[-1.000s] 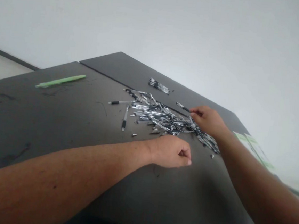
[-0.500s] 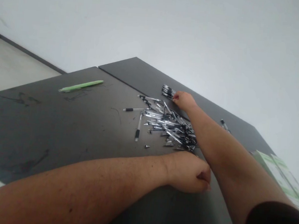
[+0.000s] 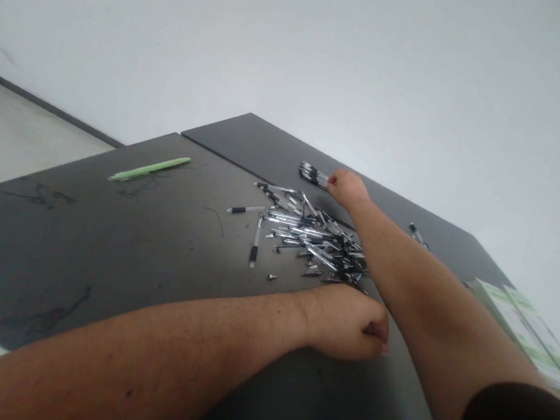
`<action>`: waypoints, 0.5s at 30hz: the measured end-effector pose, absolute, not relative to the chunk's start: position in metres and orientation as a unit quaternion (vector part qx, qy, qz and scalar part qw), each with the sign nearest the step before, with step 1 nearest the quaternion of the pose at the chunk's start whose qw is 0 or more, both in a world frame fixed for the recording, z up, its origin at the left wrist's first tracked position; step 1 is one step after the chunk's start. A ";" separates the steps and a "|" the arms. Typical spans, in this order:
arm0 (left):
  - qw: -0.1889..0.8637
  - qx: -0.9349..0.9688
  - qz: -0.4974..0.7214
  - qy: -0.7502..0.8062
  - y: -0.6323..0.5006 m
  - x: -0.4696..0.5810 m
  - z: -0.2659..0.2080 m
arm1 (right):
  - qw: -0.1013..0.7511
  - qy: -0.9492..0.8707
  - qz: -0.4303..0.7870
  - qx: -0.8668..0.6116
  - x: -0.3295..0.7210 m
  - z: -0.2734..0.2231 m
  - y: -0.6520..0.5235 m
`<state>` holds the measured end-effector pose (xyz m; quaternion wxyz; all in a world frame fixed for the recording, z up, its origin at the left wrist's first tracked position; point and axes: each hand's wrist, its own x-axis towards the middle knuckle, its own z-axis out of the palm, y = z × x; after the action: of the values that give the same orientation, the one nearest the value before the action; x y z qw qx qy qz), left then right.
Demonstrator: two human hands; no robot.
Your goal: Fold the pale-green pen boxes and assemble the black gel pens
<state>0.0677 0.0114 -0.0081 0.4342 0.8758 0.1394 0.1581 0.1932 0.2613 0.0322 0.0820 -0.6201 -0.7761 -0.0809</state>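
Right hand: the right hand reaches far over the dark table and touches the small bundle of pens at the far side; I cannot tell if the fingers close on a pen or only rest against the bundle.
Left hand: the left hand lies on the table, curled into a loose fist, near the front edge of the pile; whether it holds something inside is hidden.
Pile: the loose pile of pens lies between the two hands, many thin pens crossing each other, with small tips scattered beside it.
Handling: each pen seems light, stiff and smooth, so it may roll or slip; the black grip section looks the best place for a pinch.
Apart: a green pen lies alone, well away at the left.
Right edge: green-printed sheets.
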 end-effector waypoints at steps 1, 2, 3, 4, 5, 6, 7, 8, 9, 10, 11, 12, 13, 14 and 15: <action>0.433 0.876 0.158 0.142 0.011 0.067 -0.008 | 0.093 -0.777 -0.081 -0.617 0.198 0.037 0.253; 0.433 0.875 0.159 0.147 0.011 0.067 -0.007 | 0.104 -0.777 -0.081 -0.615 0.205 0.041 0.243; 0.434 0.873 0.163 0.152 0.010 0.066 -0.007 | 0.115 -0.778 -0.080 -0.613 0.212 0.045 0.231; 0.436 0.870 0.168 0.158 0.009 0.066 -0.006 | 0.125 -0.777 -0.078 -0.612 0.222 0.049 0.216; 0.438 0.867 0.172 0.164 0.008 0.065 -0.005 | 0.135 -0.777 -0.075 -0.611 0.232 0.051 0.199; 0.440 0.864 0.176 0.169 0.008 0.064 -0.005 | 0.143 -0.774 -0.072 -0.613 0.243 0.053 0.179; 0.441 0.862 0.180 0.174 0.007 0.063 -0.004 | 0.150 -0.769 -0.069 -0.617 0.255 0.053 0.159; 0.441 0.860 0.182 0.178 0.006 0.063 -0.004 | 0.156 -0.764 -0.064 -0.623 0.267 0.052 0.137; 0.441 0.859 0.184 0.183 0.005 0.063 -0.004 | 0.160 -0.760 -0.059 -0.627 0.279 0.050 0.116; 0.441 0.859 0.185 0.186 0.005 0.062 -0.004 | 0.162 -0.756 -0.053 -0.632 0.292 0.048 0.094; 0.441 0.857 0.186 0.190 0.004 0.062 -0.004 | 0.166 -0.752 -0.043 -0.637 0.305 0.046 0.074; 0.441 0.856 0.186 0.194 0.004 0.062 -0.004 | 0.181 -0.745 -0.021 -0.642 0.317 0.044 0.056; 0.440 0.854 0.188 0.203 0.003 0.061 -0.004 | 0.188 -0.738 -0.002 -0.648 0.329 0.043 0.040; 0.440 0.853 0.189 0.209 0.003 0.061 -0.004 | 0.191 -0.732 0.009 -0.654 0.340 0.042 0.025; 0.440 0.852 0.189 0.211 0.003 0.061 -0.003 | 0.197 -0.727 0.014 -0.658 0.350 0.041 0.013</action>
<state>0.0606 0.0026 -0.0031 0.4396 0.8522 0.2114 0.1892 0.3497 0.0135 0.0411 0.1970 -0.6578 -0.7268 0.0136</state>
